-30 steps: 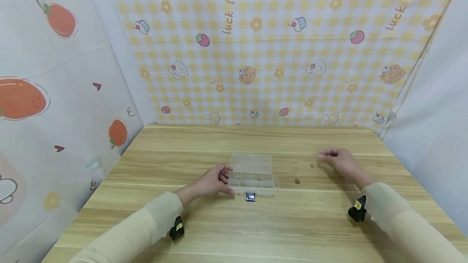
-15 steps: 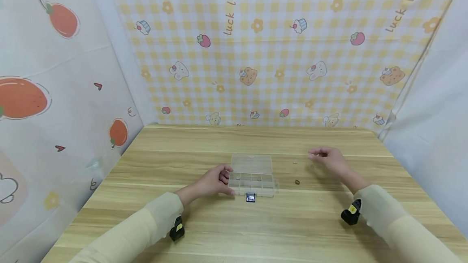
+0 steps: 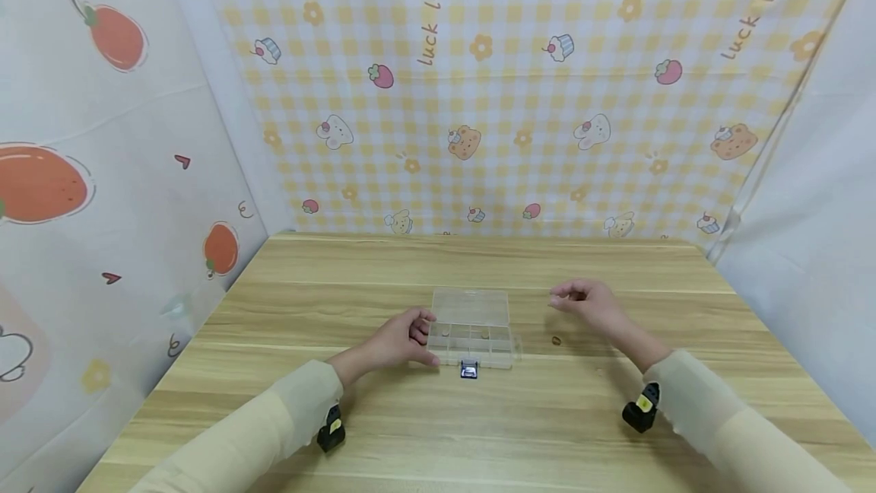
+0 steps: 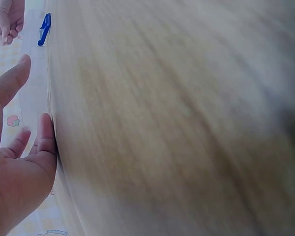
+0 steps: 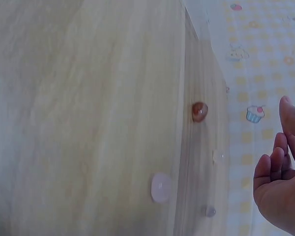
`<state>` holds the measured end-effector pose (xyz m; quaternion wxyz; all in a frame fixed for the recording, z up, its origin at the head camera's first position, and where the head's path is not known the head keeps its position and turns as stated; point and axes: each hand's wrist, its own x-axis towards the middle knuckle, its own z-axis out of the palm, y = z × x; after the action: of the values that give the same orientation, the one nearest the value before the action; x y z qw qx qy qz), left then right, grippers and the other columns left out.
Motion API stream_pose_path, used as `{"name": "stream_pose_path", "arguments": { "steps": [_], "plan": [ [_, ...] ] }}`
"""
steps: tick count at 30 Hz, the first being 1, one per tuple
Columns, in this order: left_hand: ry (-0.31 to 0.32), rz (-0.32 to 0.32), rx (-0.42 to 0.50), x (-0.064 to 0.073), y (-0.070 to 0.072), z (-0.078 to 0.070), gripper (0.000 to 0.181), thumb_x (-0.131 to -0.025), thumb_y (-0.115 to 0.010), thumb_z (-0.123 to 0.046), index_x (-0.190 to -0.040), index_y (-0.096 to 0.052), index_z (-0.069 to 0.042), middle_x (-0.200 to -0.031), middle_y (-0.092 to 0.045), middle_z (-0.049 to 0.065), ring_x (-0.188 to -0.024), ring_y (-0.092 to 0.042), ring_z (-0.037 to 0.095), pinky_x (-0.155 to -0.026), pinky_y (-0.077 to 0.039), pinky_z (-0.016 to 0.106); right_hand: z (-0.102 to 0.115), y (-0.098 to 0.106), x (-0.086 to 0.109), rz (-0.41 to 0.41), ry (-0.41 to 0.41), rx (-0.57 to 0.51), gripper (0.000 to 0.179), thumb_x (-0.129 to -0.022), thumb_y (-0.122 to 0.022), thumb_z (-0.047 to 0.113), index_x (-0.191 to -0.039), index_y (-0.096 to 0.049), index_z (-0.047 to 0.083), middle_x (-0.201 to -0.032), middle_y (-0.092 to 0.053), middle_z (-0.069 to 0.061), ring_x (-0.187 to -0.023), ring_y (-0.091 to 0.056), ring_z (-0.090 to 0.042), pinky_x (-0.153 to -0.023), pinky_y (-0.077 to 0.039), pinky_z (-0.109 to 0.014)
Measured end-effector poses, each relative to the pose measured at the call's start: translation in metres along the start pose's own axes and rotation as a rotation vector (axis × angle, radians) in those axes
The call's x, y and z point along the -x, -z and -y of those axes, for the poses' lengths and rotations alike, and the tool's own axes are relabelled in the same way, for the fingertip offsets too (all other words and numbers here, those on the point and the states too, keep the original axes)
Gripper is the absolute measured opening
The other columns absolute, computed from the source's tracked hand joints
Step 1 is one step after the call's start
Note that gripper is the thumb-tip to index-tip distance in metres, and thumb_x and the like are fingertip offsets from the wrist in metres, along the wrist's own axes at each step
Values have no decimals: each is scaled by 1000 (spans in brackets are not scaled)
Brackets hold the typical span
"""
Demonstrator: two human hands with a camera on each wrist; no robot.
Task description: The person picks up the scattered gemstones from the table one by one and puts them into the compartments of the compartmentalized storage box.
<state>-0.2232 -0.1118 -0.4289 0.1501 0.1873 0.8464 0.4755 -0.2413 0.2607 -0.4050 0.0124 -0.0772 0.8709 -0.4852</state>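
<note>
A clear plastic compartment box (image 3: 468, 357) stands on the table with its lid (image 3: 470, 306) raised at the back. Small round stones sit in two of its rear compartments. My left hand (image 3: 397, 339) holds the box's left end, thumb at the front corner and fingers toward the rear. To the right of the box my right hand (image 3: 594, 306) hovers over the table, fingers loosely bent, nothing seen between them. Below it lies a brown polished stone (image 5: 199, 112). A pale pink stone (image 5: 161, 188), a clear stone (image 5: 218, 156) and a greyish stone (image 5: 210, 211) lie around it.
The box's blue latch (image 3: 468, 369) hangs at its front edge. The wooden table (image 3: 438, 432) reaches back to a yellow checked cloth (image 3: 479, 97), with pale cloths hanging at both sides.
My right hand has moved left across the table, from beyond the greyish stone toward the clear stone near the box. The left hand and the box have stayed in place.
</note>
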Motion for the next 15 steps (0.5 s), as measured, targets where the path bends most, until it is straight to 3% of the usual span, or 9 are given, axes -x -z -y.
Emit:
{"name": "stream_pose_path", "arguments": {
  "steps": [15],
  "plan": [
    [-3, -9, -3, 1, -1, -1, 69, -70, -89, -10, -127, -51, -1, -105, -53, 8, -92, -52, 21, -81, -46, 34, 16, -37, 6, 65, 36, -59, 23, -89, -72, 13, -105, -69, -4, -74, -52, -5, -65, -44, -16, -52, -39, -25]
  ]
}}
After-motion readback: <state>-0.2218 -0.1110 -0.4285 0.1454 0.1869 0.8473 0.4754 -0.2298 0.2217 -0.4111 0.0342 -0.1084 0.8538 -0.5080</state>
